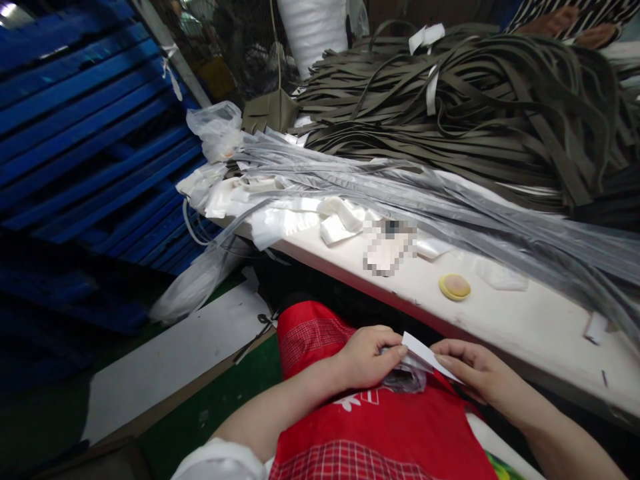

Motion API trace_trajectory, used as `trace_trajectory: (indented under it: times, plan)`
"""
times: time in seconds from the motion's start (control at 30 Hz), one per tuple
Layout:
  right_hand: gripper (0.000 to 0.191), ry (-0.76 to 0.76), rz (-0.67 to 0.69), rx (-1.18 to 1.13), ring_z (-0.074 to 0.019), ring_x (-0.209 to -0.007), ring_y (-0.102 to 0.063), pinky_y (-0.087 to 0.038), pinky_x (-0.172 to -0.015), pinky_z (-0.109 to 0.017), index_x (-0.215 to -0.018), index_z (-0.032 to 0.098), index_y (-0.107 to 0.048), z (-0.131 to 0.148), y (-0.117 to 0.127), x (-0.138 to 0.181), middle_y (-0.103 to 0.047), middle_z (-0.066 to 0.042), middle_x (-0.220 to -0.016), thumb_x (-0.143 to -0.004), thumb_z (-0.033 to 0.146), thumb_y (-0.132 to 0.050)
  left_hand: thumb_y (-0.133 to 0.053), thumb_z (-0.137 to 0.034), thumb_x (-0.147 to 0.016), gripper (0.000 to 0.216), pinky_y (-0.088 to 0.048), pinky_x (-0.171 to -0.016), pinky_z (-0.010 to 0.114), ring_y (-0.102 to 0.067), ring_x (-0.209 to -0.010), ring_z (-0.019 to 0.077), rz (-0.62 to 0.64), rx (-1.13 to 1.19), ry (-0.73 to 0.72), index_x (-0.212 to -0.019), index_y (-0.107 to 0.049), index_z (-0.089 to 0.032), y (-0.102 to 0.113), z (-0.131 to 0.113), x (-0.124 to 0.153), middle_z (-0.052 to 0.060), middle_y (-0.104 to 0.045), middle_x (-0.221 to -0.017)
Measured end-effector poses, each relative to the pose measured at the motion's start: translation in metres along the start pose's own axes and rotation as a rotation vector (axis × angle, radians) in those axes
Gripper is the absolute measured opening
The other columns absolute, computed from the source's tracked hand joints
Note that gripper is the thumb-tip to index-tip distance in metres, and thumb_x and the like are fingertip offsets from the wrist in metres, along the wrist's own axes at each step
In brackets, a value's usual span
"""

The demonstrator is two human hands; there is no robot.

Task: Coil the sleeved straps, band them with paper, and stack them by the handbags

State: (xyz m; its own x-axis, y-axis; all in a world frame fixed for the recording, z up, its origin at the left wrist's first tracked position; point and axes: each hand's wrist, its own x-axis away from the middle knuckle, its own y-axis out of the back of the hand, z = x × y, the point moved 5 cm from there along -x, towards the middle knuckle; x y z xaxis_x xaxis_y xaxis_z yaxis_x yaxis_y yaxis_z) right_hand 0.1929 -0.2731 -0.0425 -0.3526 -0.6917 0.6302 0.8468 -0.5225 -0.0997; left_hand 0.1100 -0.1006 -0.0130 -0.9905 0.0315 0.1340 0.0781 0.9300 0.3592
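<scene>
Over the red apron (395, 437) in my lap, both hands are closed close together. My left hand (373, 357) has its thumb and fingers pressed on a crumpled piece of clear plastic (413, 377), part of which hangs below the fingers. Between the two hands spans a white paper strip (423, 353), tilted down to the right. Its right end is pinched by my right hand (473, 367). The left end lies against my left thumb; whether the thumb grips it too, I cannot tell.
Along the white table (345, 267) lie plastic-sleeved strips (400, 193), with a big heap of dark olive straps (475, 107) behind. A round yellow-rimmed object (455, 287) sits near the edge. Blue slats (95, 127) stand left. Another person's hands (565, 27) show at far right.
</scene>
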Motion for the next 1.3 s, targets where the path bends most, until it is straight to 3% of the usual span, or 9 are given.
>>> trace_trajectory:
  times: [0.17,0.37,0.6,0.73,0.9,1.03,1.2,1.3]
  plan:
    - [0.045,-0.015,0.017,-0.009,-0.0059,-0.045,-0.035,-0.025,-0.04,-0.019,-0.09,0.017,-0.067,0.004,-0.002,-0.001,-0.056,0.004,-0.061,-0.076,0.06,-0.068,-0.047,-0.026,-0.092,0.028,-0.043,-0.068,0.02,-0.058,-0.073,0.0132,-0.015,-0.054,-0.022,-0.088,-0.071,-0.014,0.001,-0.003,0.0,0.004,-0.063,-0.078]
    - [0.047,-0.022,0.003,0.007,-0.0041,-0.041,-0.027,-0.024,-0.039,-0.019,-0.089,0.017,-0.067,0.011,-0.001,0.001,-0.049,0.007,-0.054,-0.074,0.061,-0.07,-0.046,-0.027,-0.093,0.028,-0.043,-0.069,0.021,-0.057,-0.074,0.0135,-0.004,-0.081,-0.031,-0.089,-0.071,-0.015,0.001,-0.004,-0.001,0.003,-0.062,-0.078]
    - [0.042,0.064,0.026,0.046,-0.0119,-0.06,-0.052,-0.043,-0.056,-0.023,-0.094,0.016,-0.067,0.005,0.001,-0.004,-0.063,0.0,-0.072,-0.083,0.056,-0.063,-0.045,-0.028,-0.093,0.03,-0.041,-0.066,0.02,-0.055,-0.071,0.0128,-0.017,-0.06,-0.006,-0.083,-0.07,-0.015,0.0,-0.003,-0.001,0.003,-0.06,-0.075]
    - [0.036,0.187,-0.03,0.266,-0.0168,-0.071,-0.059,-0.046,-0.065,-0.026,-0.1,0.017,-0.067,0.013,0.001,-0.001,-0.068,-0.002,-0.082,-0.088,0.05,-0.059,-0.046,-0.027,-0.092,0.03,-0.04,-0.066,0.021,-0.055,-0.071,0.013,-0.043,-0.014,0.071,-0.08,-0.07,-0.014,-0.002,0.005,-0.003,0.002,-0.061,-0.074]
    - [0.021,0.376,-0.149,0.618,-0.0222,-0.09,-0.065,-0.048,-0.083,-0.03,-0.101,0.023,-0.07,0.042,-0.011,0.015,-0.072,-0.004,-0.098,-0.083,0.034,-0.067,-0.048,-0.027,-0.089,0.029,-0.042,-0.07,0.022,-0.06,-0.078,0.0153,-0.056,0.146,0.14,-0.086,-0.074,-0.014,-0.004,0.009,-0.007,0.003,-0.068,-0.082]
    - [0.022,0.446,-0.169,0.763,-0.0226,-0.088,-0.066,-0.05,-0.079,-0.031,-0.105,0.024,-0.068,0.047,-0.018,0.02,-0.072,-0.005,-0.099,-0.085,0.033,-0.064,-0.049,-0.025,-0.086,0.027,-0.041,-0.068,0.022,-0.058,-0.076,0.0149,-0.048,0.158,0.135,-0.082,-0.074,-0.015,-0.004,0.009,-0.009,0.003,-0.067,-0.079]
    - [0.022,0.557,-0.324,0.939,-0.0212,-0.088,-0.066,-0.052,-0.078,-0.032,-0.108,0.023,-0.064,0.042,0.001,0.02,-0.071,-0.007,-0.099,-0.093,0.035,-0.054,-0.047,-0.026,-0.086,0.031,-0.035,-0.061,0.021,-0.049,-0.065,0.0116,-0.085,0.073,0.144,-0.06,-0.059,-0.015,-0.005,0.012,-0.01,-0.001,-0.051,-0.064]
    - [0.025,0.61,-0.342,0.958,-0.0213,-0.096,-0.066,-0.052,-0.085,-0.033,-0.113,0.023,-0.062,0.041,0.012,0.021,-0.07,-0.007,-0.106,-0.093,0.035,-0.054,-0.047,-0.027,-0.087,0.033,-0.032,-0.059,0.021,-0.046,-0.063,0.0104,-0.083,0.052,0.112,-0.056,-0.05,-0.015,-0.006,0.009,-0.011,-0.002,-0.046,-0.062]
